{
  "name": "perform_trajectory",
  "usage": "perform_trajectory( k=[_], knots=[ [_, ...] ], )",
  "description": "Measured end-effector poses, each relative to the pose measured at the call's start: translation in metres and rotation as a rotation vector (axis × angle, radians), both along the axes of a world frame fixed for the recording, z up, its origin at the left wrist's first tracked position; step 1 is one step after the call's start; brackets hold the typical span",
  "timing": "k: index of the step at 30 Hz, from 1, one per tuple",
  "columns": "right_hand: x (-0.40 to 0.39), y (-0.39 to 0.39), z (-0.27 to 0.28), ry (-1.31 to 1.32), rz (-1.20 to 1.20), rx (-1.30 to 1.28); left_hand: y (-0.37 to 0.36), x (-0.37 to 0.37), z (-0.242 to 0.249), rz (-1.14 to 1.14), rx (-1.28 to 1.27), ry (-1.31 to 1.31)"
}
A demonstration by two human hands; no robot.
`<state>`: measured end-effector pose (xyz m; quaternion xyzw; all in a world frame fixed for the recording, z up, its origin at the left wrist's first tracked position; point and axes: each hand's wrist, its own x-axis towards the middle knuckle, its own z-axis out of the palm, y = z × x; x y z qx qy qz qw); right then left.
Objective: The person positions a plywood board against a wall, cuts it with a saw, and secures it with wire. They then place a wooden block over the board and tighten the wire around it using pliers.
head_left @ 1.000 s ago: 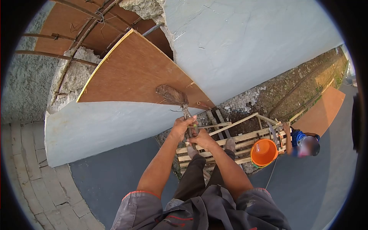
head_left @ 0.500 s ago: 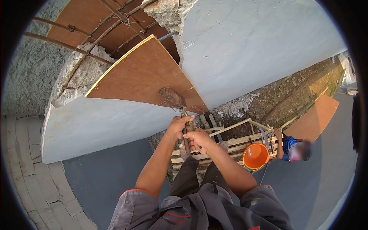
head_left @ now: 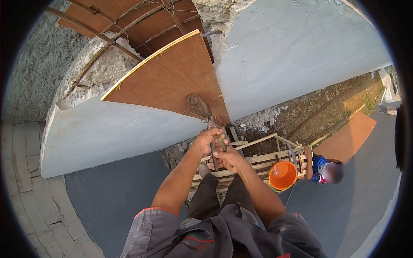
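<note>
My left hand (head_left: 206,141) is closed around the upper handle part of a pair of dark, long-handled pincers (head_left: 214,158). Just below and to the right, my right hand (head_left: 231,159) grips the same tool, its fingers curled at the handles. The pincers' head meets thin wire at the lower end of a short, rough wooden piece (head_left: 198,105). That piece lies against a brown plywood panel (head_left: 172,79) covering a gap in the concrete wall. Exactly what the jaws bite is too small to tell.
Rusty rebar (head_left: 101,36) crosses the broken wall opening above. Underfoot is a slatted wooden platform (head_left: 262,159), with an orange bucket (head_left: 282,176) to the right. Another person (head_left: 322,168) stands below, a hand on the platform. Grey wall (head_left: 297,56) flanks the plywood.
The view has shifted slightly. Both hands remain on the pincers at the wire, and my right hand sits a little farther from my left.
</note>
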<state>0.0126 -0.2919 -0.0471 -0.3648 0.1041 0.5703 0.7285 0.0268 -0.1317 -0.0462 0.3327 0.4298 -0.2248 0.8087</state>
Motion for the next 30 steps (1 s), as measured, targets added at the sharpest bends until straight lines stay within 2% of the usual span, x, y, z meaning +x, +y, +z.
perform_trajectory(
  k=[1,2,3,5,6,7,9,10,11,12,13,15,17,20,22,23,25,26,30],
  knots=[
    [-0.001,-0.001,-0.005,-0.135,0.058,-0.147,-0.001,-0.001,-0.006,-0.009,0.056,-0.020],
    [0.002,-0.004,-0.011,-0.335,0.311,-0.253,-0.007,-0.003,-0.013,-0.038,0.242,-0.058],
    [-0.005,-0.001,-0.016,-0.335,0.308,-0.251,-0.012,-0.003,-0.019,-0.041,0.245,-0.058],
    [-0.029,0.013,-0.026,-1.105,0.215,-0.816,-0.024,-0.004,-0.041,0.036,0.562,-0.064],
    [-0.034,0.025,-0.022,-1.062,0.294,-0.956,-0.033,0.000,-0.054,0.077,0.670,-0.016],
    [-0.036,0.026,-0.031,-1.060,0.295,-0.959,-0.043,0.004,-0.053,0.075,0.667,-0.016],
    [-0.034,0.032,-0.044,-1.131,0.190,-1.028,-0.054,0.010,-0.050,0.093,0.886,0.094],
    [-0.029,0.030,-0.038,-1.060,0.192,-0.939,-0.052,0.008,-0.048,0.096,0.889,0.092],
    [-0.025,0.029,-0.046,-1.061,0.190,-0.935,-0.050,0.001,-0.047,-0.008,0.967,0.042],
    [-0.023,0.027,-0.061,-1.003,0.133,-0.800,-0.045,-0.007,-0.046,-0.116,1.045,-0.005],
    [-0.019,0.026,-0.063,-0.943,0.074,-0.664,-0.037,-0.014,-0.040,-0.119,1.053,-0.002],
    [-0.010,0.021,-0.073,-0.922,0.096,-0.664,-0.014,-0.025,-0.026,-0.160,1.046,-0.101],
    [-0.001,0.020,-0.090,-0.842,0.181,-0.650,0.007,-0.025,-0.014,0.056,1.339,-0.291],
    [0.002,0.028,-0.123,-0.936,0.131,-0.674,0.026,0.001,0.039,0.110,1.442,-0.404],
    [0.004,0.035,-0.134,-0.968,0.075,-0.665,0.037,0.016,0.061,-0.038,1.459,-0.523],
    [0.005,0.039,-0.141,-0.959,0.071,-0.658,0.036,0.024,0.074,-0.049,1.466,-0.519],
    [-0.001,0.047,-0.169,-1.082,-0.075,-0.628,0.032,0.034,0.095,-0.233,1.663,-0.420],
    [-0.006,0.055,-0.186,-1.161,-0.192,-0.646,0.031,0.035,0.095,-0.238,1.670,-0.417],
    [0.006,0.060,-0.186,-1.180,-0.212,-0.608,0.034,0.036,0.091,-0.307,1.729,-0.401]
  ],
)
